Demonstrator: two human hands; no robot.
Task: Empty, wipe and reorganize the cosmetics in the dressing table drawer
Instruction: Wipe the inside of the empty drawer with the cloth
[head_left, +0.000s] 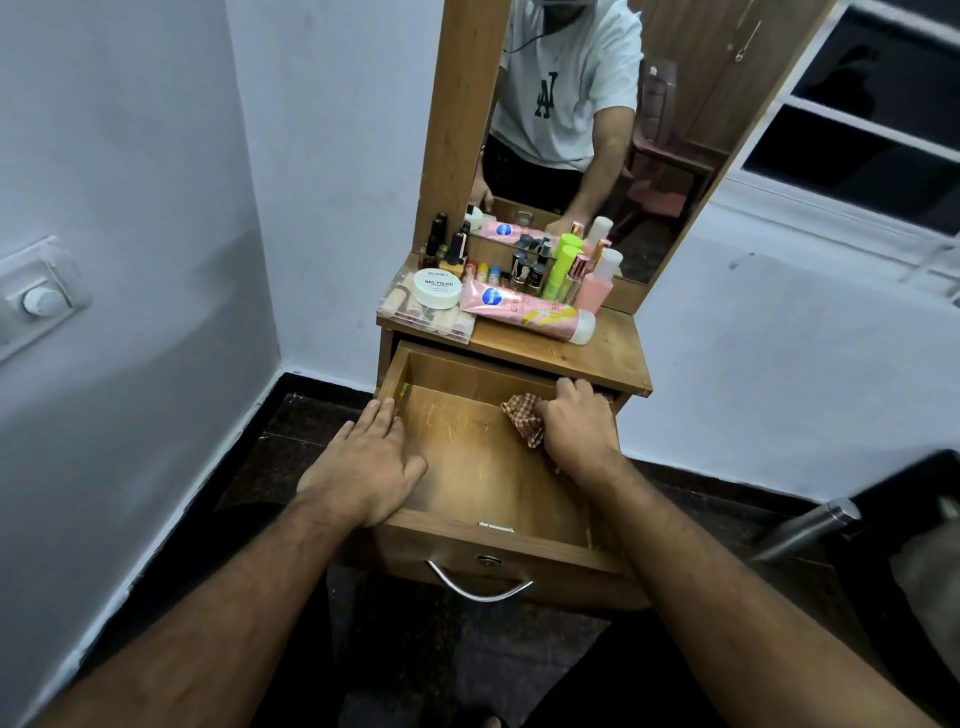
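My right hand has its fingers curled round a checked cloth, grasping it and pressing it down at the far right corner inside the open drawer. My left hand lies flat with fingers straight and released, resting on the drawer's left wall, across the drawer from the cloth. Between my two hands I see bare wood on the drawer floor. Nearer me than both hands, the drawer front carries a curved metal handle and a small lock. Beyond my right fingers, up on the bench, the cosmetics stand crowded: a pink tube lying on its side, a white nail polish jar on a clear box, a green bottle and dark little bottles against the mirror. Left of my left hand there is a wall switch.
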